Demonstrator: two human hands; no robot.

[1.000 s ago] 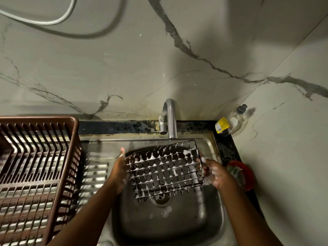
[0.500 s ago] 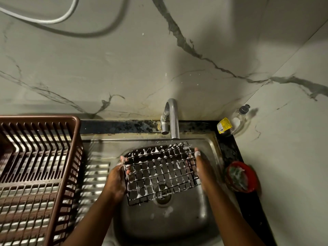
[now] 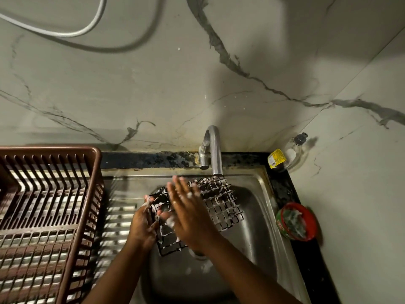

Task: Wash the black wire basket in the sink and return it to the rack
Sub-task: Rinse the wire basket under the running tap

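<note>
The black wire basket [image 3: 221,205], flecked with white suds, is held over the steel sink [image 3: 260,218] just under the tap [image 3: 213,150]. My left hand [image 3: 142,224] grips the basket's left edge with curled fingers. My right hand [image 3: 188,211] lies flat across the basket's middle, fingers straight and pointing away from me, soapy. It hides the centre of the grid. The brown plastic rack [image 3: 50,216] stands on the drainboard at the left.
A red tub with a soapy scrubber [image 3: 295,221] sits on the dark counter edge right of the sink. A clear dispenser bottle [image 3: 292,153] stands in the back right corner. A marble wall rises behind, with a white cable [image 3: 65,32] hanging on it.
My right hand left the basket's right edge and moved left across its face, now lying flat on the middle. My left hand kept its hold on the left edge.
</note>
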